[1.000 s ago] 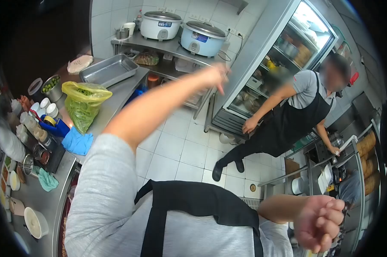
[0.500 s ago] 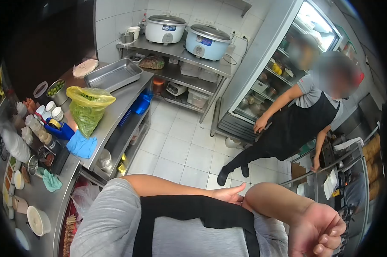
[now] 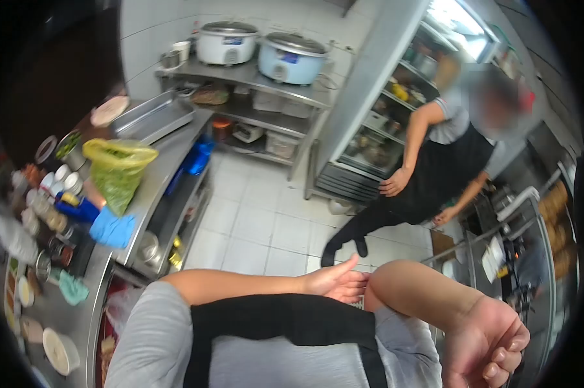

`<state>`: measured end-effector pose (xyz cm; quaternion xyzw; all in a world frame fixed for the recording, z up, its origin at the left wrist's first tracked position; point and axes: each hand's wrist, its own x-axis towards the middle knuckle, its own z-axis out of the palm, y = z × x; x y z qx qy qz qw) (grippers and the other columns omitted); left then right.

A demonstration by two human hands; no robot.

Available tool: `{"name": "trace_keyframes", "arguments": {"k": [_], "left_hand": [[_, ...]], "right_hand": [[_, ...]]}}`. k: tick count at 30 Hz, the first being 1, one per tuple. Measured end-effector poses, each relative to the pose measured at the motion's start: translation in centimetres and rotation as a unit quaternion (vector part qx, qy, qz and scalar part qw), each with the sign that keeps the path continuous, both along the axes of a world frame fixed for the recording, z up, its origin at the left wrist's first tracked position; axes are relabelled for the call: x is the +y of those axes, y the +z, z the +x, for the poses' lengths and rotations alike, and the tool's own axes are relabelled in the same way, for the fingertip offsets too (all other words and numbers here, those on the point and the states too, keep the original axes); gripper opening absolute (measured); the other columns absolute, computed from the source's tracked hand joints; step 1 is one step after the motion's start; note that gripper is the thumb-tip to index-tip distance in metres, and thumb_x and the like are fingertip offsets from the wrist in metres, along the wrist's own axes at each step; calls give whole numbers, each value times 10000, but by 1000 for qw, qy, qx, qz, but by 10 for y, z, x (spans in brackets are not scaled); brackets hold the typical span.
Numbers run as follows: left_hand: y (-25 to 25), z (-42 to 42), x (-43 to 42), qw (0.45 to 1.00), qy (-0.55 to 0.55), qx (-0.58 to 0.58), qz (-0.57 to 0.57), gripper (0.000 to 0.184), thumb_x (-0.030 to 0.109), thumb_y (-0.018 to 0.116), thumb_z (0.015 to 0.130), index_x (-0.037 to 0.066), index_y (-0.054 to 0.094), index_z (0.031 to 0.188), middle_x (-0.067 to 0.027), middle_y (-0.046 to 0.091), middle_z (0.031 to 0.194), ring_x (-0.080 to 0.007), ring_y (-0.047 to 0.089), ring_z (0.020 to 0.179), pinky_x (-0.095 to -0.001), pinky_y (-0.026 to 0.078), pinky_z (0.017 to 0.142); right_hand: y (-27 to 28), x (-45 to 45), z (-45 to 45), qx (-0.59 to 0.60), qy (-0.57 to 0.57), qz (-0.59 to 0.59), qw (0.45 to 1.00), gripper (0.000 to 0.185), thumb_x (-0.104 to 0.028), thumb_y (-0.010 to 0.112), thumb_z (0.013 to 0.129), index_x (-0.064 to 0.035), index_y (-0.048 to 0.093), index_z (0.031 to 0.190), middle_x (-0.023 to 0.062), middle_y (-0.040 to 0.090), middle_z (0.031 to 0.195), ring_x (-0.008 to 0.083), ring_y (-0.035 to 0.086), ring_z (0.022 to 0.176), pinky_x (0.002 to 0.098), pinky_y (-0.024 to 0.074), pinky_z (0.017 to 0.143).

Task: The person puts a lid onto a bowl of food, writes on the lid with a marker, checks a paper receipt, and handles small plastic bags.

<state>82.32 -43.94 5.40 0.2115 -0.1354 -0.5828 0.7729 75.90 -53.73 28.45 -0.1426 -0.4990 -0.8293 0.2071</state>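
My left hand point(image 3: 337, 279) reaches across my front with its fingers stretched out and holds nothing. Its fingertips are beside my bent right elbow; I cannot tell whether they touch it. At the lower right, my right hand point(image 3: 489, 343) is turned palm up, its fingers curled in and nothing visible inside them. My black apron point(image 3: 282, 317) lies below both forearms. Far to the left on the steel counter point(image 3: 153, 194) stand a yellow-tinted plastic bag of greens point(image 3: 117, 171), a blue cloth point(image 3: 112, 227) and a green cloth point(image 3: 73, 288), all away from my hands.
A co-worker point(image 3: 434, 149) in a black apron stands by the glass-door fridge point(image 3: 369, 139). Two rice cookers point(image 3: 293, 59) sit on a steel shelf unit point(image 3: 240, 74) at the back. A metal rack point(image 3: 466, 249) stands on the right. White floor tiles point(image 3: 253, 220) lie between.
The view has shifted, so the counter and shelves sit farther left. My left hand's fingers are more spread. The co-worker's arm nearer the fridge is more bent, its hand now by the apron.
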Motion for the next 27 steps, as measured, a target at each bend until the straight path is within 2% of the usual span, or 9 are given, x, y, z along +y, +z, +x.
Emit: {"name": "trace_keyframes", "arguments": {"k": [8,14,16,19,20,22,24,25,27], "left_hand": [[12,-1,-13,994,-76,0,-84,788,649,259,887,17,326,1354,-89,455,1321,-190,439,1216,-326,316,1052],[-6,19,-10,996,70,-23,-56,729,623,289,902,23,387,1305,-113,507,1250,-206,498,1122,-361,359,983],[-11,32,5,986,143,-29,-86,621,537,270,948,35,426,1279,-135,510,1251,-221,487,1156,-373,350,996],[-9,43,42,954,169,-249,15,534,469,299,964,51,467,1249,-127,509,1260,-222,472,1185,-390,354,999],[-7,40,55,897,123,-414,98,422,355,368,961,45,503,1215,-135,511,1259,-254,483,1172,-401,367,989],[-12,34,73,652,59,-730,199,371,280,438,927,40,518,1199,-154,526,1236,-292,489,1153,-400,378,977],[-40,46,82,588,-115,-705,381,381,246,479,894,36,508,1210,-179,538,1211,-322,493,1132,-400,385,968],[-106,78,88,589,-39,-789,170,446,263,526,871,54,474,1261,-179,543,1211,-317,504,1131,-402,393,960],[-98,72,89,623,-65,-731,271,452,244,529,870,74,459,1283,-169,535,1226,-308,499,1139,-393,386,970]], "right_hand": [[19,-5,-17,-50,-12,-6,999,263,-399,439,945,-201,519,790,-98,501,621,57,481,563,205,391,574],[-4,-2,-1,91,4,-5,996,275,-413,442,941,-190,524,804,-75,539,664,45,481,607,213,401,594],[-27,-8,9,182,38,-96,978,216,-338,536,857,-136,607,823,-9,482,646,129,430,548,279,385,574],[-66,-9,32,481,-73,-252,836,121,-176,596,775,-56,608,763,53,561,711,207,522,613,315,428,556],[-74,-3,39,592,-163,-273,740,106,-124,611,770,-33,636,818,76,597,755,243,560,653,323,457,575],[-114,16,81,705,-70,-444,548,385,-208,595,832,-25,559,1169,149,606,1020,306,587,920,379,482,788],[-184,26,102,724,-125,-524,430,516,-306,629,813,-29,502,1228,155,574,1115,323,538,1032,398,427,884],[-216,34,108,713,-151,-564,388,566,-345,640,802,-33,480,1247,157,561,1140,326,525,1057,403,410,909],[-264,56,101,758,-101,-518,382,616,-395,647,786,-50,454,1258,164,554,1137,334,532,1051,419,408,904]]}}
